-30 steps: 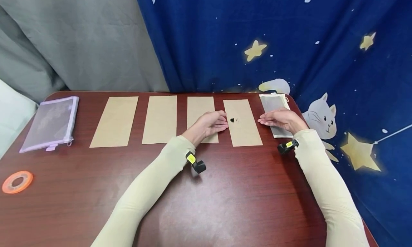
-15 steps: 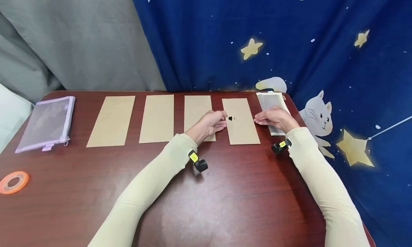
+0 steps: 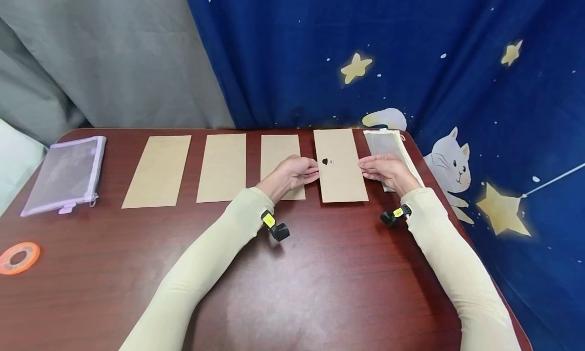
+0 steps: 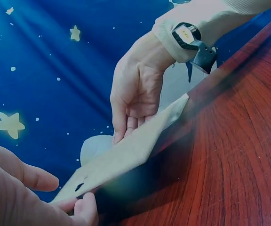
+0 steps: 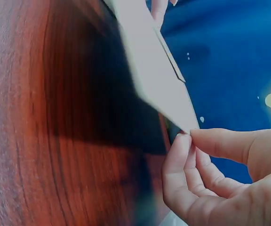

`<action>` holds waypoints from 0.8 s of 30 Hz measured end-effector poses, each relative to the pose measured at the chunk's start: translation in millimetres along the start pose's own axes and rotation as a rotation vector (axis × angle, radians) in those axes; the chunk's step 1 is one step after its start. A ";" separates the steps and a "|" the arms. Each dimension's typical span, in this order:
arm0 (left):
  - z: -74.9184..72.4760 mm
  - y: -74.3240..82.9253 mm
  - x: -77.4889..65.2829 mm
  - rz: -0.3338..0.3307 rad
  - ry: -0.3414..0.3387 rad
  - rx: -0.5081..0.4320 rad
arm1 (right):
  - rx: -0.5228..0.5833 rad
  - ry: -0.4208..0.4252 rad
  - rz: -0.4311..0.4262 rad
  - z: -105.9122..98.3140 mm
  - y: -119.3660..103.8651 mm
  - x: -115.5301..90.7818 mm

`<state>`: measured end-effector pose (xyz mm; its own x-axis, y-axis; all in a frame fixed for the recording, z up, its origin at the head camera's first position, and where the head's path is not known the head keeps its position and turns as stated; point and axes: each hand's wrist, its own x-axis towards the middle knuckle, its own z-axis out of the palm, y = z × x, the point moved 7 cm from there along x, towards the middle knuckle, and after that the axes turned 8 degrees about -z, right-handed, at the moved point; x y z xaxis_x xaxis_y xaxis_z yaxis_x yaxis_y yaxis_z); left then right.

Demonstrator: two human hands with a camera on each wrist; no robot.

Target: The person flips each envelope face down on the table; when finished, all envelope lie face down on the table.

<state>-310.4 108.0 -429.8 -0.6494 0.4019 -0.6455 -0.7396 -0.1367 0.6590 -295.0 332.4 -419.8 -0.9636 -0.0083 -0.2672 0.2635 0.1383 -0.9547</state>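
Observation:
A tan kraft-paper rectangle (image 3: 344, 181) with a small black print near its left edge is held by both hands, raised and tilted off the table. My left hand (image 3: 292, 174) grips its left edge. On the opposite edge, my right hand (image 3: 387, 171) pinches it; the right wrist view shows thumb and fingertips meeting at the side of the paper (image 5: 147, 66). From the left wrist, the paper (image 4: 121, 157) slants between the two hands, with its shadow on the wood below.
Three more tan paper rectangles, the nearest one (image 3: 280, 149) partly behind my left hand, lie in a row on the dark red table (image 3: 320, 269). A white-edged mesh pouch (image 3: 381, 142) lies at right, a purple-edged zip pouch (image 3: 68, 173) and an orange tape roll (image 3: 19, 258) at left.
My right hand has moved left onto the paper's right edge. Both hands now grip the printed paper, and it has risen from lying flat on the table. The view has shifted slightly.

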 end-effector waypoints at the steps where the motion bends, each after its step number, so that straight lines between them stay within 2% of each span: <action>1: -0.2 0.5 -0.1 0.002 -0.004 -0.002 | 0.020 -0.009 0.005 -0.1 -0.9 -1.4; 7: 0.5 7.6 -3.2 0.061 -0.028 0.014 | 0.126 -0.029 0.022 -2.8 -6.2 -6.4; 13: 1.1 11.0 -4.5 0.092 -0.040 -0.024 | 0.154 -0.040 0.002 -5.8 -6.3 -7.4; 18: 3.4 8.5 -3.3 0.092 -0.049 -0.068 | 0.101 -0.037 -0.041 -6.7 -1.7 -6.2; 24: 5.3 6.2 -2.4 0.099 -0.039 -0.074 | -0.059 0.022 -0.109 -6.3 -3.1 -11.5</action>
<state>-312.5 111.0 -422.2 -0.7136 0.4175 -0.5626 -0.6843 -0.2436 0.6873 -285.0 338.2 -413.0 -0.9873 -0.0044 -0.1588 0.1549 0.1957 -0.9684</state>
